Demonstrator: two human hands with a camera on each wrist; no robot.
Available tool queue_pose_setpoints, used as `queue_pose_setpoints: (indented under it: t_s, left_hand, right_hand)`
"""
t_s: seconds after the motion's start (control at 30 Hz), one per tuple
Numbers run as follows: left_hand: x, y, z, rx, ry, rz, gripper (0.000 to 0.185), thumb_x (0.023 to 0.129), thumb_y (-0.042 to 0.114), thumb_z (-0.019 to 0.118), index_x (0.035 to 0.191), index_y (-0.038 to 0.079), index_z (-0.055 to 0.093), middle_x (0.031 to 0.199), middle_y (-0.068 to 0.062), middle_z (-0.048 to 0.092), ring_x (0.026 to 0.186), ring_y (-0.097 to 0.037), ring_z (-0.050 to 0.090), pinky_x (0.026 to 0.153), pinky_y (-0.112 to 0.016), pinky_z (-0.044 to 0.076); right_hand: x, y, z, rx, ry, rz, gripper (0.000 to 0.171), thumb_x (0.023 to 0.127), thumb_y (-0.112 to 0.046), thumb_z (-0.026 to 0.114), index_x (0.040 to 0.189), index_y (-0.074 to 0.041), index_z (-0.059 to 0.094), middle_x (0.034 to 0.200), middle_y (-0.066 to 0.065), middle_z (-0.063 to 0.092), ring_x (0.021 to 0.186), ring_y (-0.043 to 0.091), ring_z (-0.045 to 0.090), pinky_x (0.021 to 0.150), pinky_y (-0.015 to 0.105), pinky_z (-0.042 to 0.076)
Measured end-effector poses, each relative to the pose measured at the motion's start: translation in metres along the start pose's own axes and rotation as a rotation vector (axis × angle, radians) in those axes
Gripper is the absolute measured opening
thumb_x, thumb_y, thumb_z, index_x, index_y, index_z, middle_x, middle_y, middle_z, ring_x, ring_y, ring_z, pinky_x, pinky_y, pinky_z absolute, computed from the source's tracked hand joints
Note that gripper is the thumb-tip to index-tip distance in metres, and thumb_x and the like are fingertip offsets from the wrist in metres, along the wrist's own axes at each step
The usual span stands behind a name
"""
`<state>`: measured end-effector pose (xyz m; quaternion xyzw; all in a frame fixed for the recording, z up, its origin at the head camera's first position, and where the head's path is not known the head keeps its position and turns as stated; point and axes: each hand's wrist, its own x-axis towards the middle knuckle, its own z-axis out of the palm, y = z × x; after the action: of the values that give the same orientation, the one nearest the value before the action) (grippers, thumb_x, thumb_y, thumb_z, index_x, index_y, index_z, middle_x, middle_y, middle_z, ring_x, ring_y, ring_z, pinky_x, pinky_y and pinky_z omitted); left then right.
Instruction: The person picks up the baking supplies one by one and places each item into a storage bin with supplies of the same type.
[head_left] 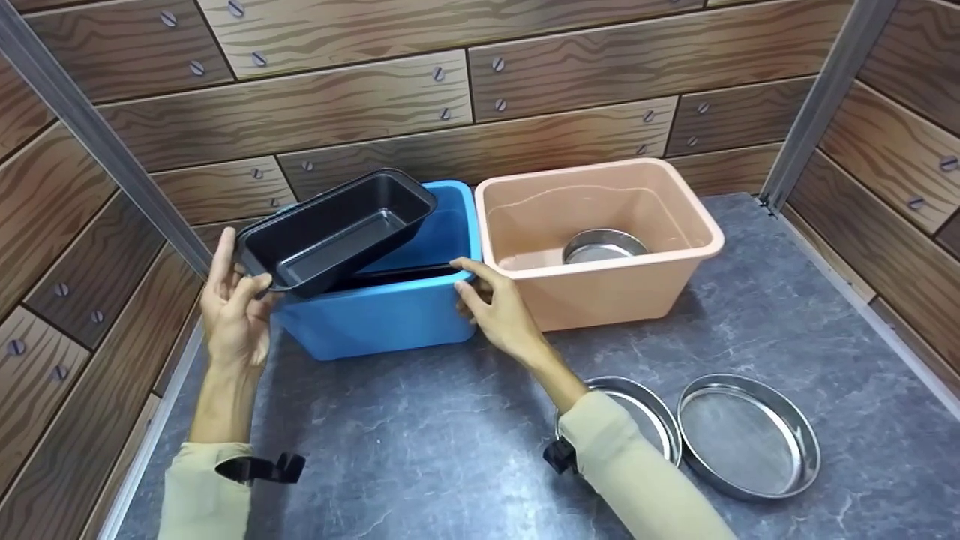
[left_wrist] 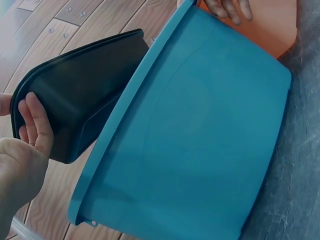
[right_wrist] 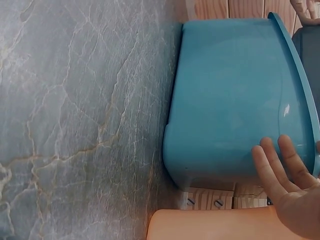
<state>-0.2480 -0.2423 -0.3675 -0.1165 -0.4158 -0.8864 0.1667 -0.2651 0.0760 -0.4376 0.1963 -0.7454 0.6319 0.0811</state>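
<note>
My left hand (head_left: 236, 322) pinches the left end of a black loaf pan (head_left: 337, 232), thumb at the rim and fingers beneath. Tilted, the pan overlaps the left part of a blue plastic bin (head_left: 382, 322); the left wrist view shows its dark underside (left_wrist: 75, 90) beside the bin's rim. At the bin's front right corner, my right hand (head_left: 495, 307) pinches the rim, index finger over the edge and thumb outside. Its other fingers (right_wrist: 272, 170) extend along the outer wall. Inside the bin, a second dark pan edge (head_left: 397, 276) shows behind the front rim; the rest is hidden.
A peach-coloured bin (head_left: 600, 292) stands right of the blue one, with a round metal pan (head_left: 604, 246) inside. Two round metal pans lie on the grey marbled tabletop (head_left: 420, 435), one (head_left: 742, 435) fully visible, the other (head_left: 637, 401) partly behind my right sleeve. Wood-patterned walls (head_left: 360, 97) enclose the table.
</note>
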Motion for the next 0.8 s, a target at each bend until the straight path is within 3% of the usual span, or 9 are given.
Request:
queue_pose_setpoints:
  t_s: [0.2, 0.43, 0.6, 0.8]
  left_hand:
    - [0.007, -0.006, 0.003, 0.031, -0.001, -0.019, 0.076, 0.084, -0.023, 0.042, 0.151, 0.011, 0.034, 0.095, -0.002, 0.032, 0.077, -0.018, 0.059, 0.055, -0.024, 0.057]
    - [0.009, -0.02, 0.006, 0.069, 0.015, -0.067, 0.075, 0.085, -0.022, 0.041, 0.152, 0.012, 0.033, 0.093, 0.0, 0.033, 0.07, -0.014, 0.06, 0.054, -0.025, 0.057]
    - [0.009, -0.019, 0.002, 0.067, 0.049, -0.048, 0.075, 0.084, -0.023, 0.043, 0.151, 0.011, 0.036, 0.091, -0.002, 0.036, 0.073, -0.017, 0.059, 0.053, -0.027, 0.058]
    - [0.014, -0.021, 0.0, 0.068, 0.054, -0.077, 0.076, 0.084, -0.023, 0.046, 0.151, 0.012, 0.035, 0.093, -0.001, 0.038, 0.075, -0.017, 0.057, 0.053, -0.026, 0.057]
  right_hand:
    - [0.003, -0.001, 0.0, 0.017, 0.002, -0.022, 0.033, 0.1, -0.019, 0.056, 0.133, -0.021, 0.058, 0.085, 0.021, 0.064, 0.077, 0.039, 0.065, 0.065, 0.054, 0.057]
    - [-0.002, 0.004, -0.005, 0.053, 0.038, 0.0, 0.032, 0.098, -0.015, 0.059, 0.13, -0.02, 0.06, 0.083, 0.024, 0.065, 0.074, 0.043, 0.065, 0.064, 0.057, 0.056]
    - [0.0, 0.005, 0.001, 0.071, 0.015, -0.012, 0.032, 0.099, -0.017, 0.059, 0.13, -0.02, 0.06, 0.083, 0.024, 0.065, 0.074, 0.041, 0.066, 0.065, 0.058, 0.056]
    - [0.001, 0.003, 0.002, 0.075, 0.019, 0.002, 0.032, 0.098, -0.015, 0.059, 0.13, -0.018, 0.06, 0.083, 0.025, 0.064, 0.074, 0.04, 0.066, 0.064, 0.056, 0.057]
